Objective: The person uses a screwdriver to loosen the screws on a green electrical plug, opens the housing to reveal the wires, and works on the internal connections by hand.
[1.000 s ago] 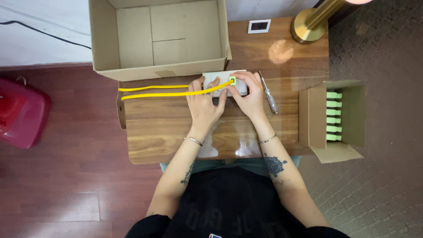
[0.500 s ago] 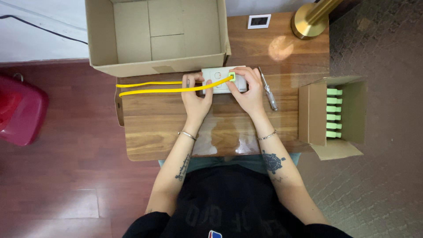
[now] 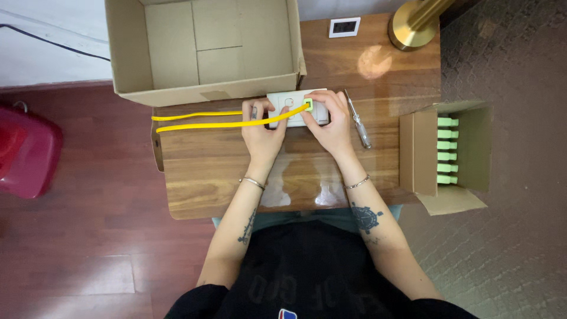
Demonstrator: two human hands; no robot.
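A white rectangular wall-plate (image 3: 291, 103) lies on the wooden table (image 3: 201, 177), just in front of a big open cardboard box (image 3: 201, 50). My left hand (image 3: 264, 131) grips its left end, thumb on top. My right hand (image 3: 331, 121) holds its right end, fingers curled over the edge. A small green module (image 3: 308, 106) sits in the plate, and a yellow cable (image 3: 201, 121) runs from it leftward in a long loop across the table.
A screwdriver (image 3: 358, 119) lies right of my right hand. A small open carton (image 3: 449, 155) with several green parts stands at the right edge. A brass lamp base (image 3: 413, 25) and a small white plate (image 3: 344, 27) sit at the back. A red object (image 3: 26, 150) rests on the floor, left.
Both hands stay on the white plate. The view has shifted slightly, with little visible movement of plate or cable.
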